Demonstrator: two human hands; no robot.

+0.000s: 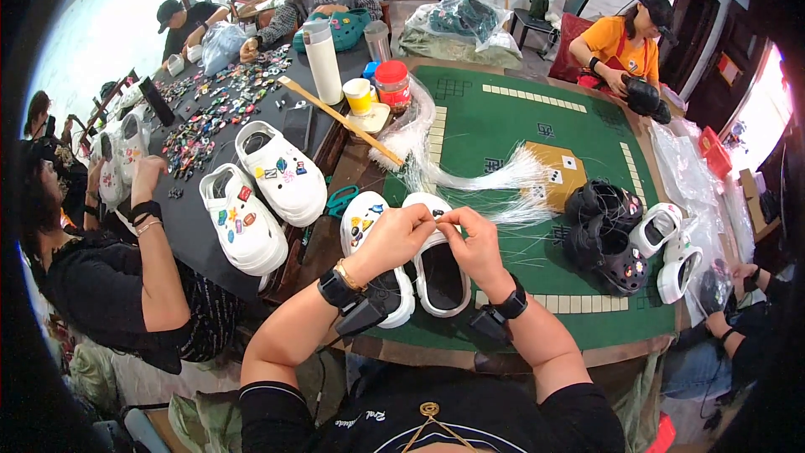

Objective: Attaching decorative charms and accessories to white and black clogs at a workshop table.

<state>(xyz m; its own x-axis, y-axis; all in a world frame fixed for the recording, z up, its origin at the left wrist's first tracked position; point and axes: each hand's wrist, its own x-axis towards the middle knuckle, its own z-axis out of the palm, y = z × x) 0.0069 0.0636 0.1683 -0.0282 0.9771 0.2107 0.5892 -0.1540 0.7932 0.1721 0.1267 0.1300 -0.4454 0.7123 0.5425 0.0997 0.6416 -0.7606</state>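
My left hand (392,239) and my right hand (471,243) meet over a white clog (457,306) at the table's near edge. Thumb and fingers of each are pinched together at the clog's toe. What lies between the fingertips is too small and covered to name. Left of it, partly under my left forearm, sits a second white clog (401,306) with colourful charms on its toe. A bundle of thin white strands (495,184) spreads just beyond my hands. Teal-handled scissors (340,200) lie to the left.
Two charm-covered white clogs (281,174) stand on the dark table among scattered charms (222,113). Black clogs (608,239) and small white clogs (675,264) sit right on the green mat (470,327). A white bottle (322,63), red-lidded jar (392,88) and wooden stick (340,122) stand beyond. Co-workers sit around.
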